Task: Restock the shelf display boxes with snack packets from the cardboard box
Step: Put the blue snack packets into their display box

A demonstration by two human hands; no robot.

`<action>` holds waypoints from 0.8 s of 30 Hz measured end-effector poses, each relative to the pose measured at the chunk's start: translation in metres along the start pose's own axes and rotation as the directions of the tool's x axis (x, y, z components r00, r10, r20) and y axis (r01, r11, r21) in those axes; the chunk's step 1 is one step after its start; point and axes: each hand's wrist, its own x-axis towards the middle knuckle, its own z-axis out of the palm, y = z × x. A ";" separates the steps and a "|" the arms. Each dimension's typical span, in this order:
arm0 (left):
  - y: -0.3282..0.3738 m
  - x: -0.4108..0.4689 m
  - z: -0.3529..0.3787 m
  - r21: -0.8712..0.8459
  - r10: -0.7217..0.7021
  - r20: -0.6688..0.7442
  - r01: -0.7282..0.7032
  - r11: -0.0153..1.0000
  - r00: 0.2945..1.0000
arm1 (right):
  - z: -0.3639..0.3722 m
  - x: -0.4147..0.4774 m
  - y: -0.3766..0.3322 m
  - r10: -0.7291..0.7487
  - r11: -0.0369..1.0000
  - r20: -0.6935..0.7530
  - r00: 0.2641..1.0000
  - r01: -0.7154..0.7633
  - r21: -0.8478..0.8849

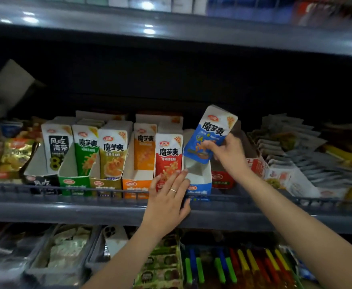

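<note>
While left hand point(167, 191) steadies blue display box point(200, 182), right hand point(226, 154) grips blue packets point(211, 132)

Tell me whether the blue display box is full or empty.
Nearly empty: the blue display box shows its bare white inside. The right hand holds blue packets tilted above it, not yet in.

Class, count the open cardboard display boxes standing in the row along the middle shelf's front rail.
6: black, green, olive, orange, red behind the left hand, blue under the right hand. More may sit behind.

R hand point(226, 152) grips blue packet point(211, 132).
</note>
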 end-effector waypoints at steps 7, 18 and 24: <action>0.002 -0.003 0.003 0.002 -0.014 0.002 0.014 1.000 1.000 | 0.003 0.015 0.014 0.079 0.952 0.206 0.975 -0.012 -0.306; 0.002 -0.002 0.002 -0.014 -0.023 0.025 0.023 1.000 0.999 | 0.016 0.022 0.018 0.077 0.813 0.163 0.984 0.032 -0.581; 0.002 -0.002 0.002 -0.015 -0.024 0.021 0.024 1.000 0.999 | 0.021 0.021 0.011 0.058 0.811 0.059 0.997 -0.012 -0.585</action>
